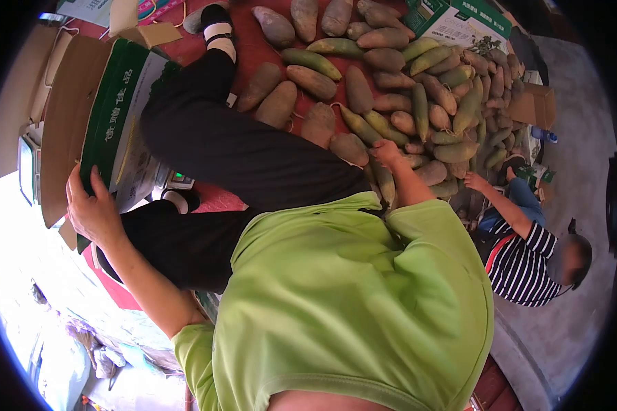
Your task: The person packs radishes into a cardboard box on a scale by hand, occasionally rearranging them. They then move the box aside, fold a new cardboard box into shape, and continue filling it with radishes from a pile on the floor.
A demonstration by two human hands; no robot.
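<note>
My left hand (94, 209) grips the rim of a green and white cardboard box (120, 113), with its fingers over the edge. The box stands open beside my legs, against a scale with a lit green display (179, 177). Its contents are hidden from here. My right hand (389, 155) is closed at the upper end of a long greenish radish (384, 183), at the near edge of a pile. The fingers partly cover that end. Soil-coated radishes (353, 89), some brownish and some green, lie close around this hand.
A printed green and white box (463, 24) stands behind the pile, and an open brown carton (533, 106) is at its right. A co-worker in a striped shirt (521, 267) sits at the right, one hand (476, 181) near the radishes. Red cloth (247, 51) lies underneath.
</note>
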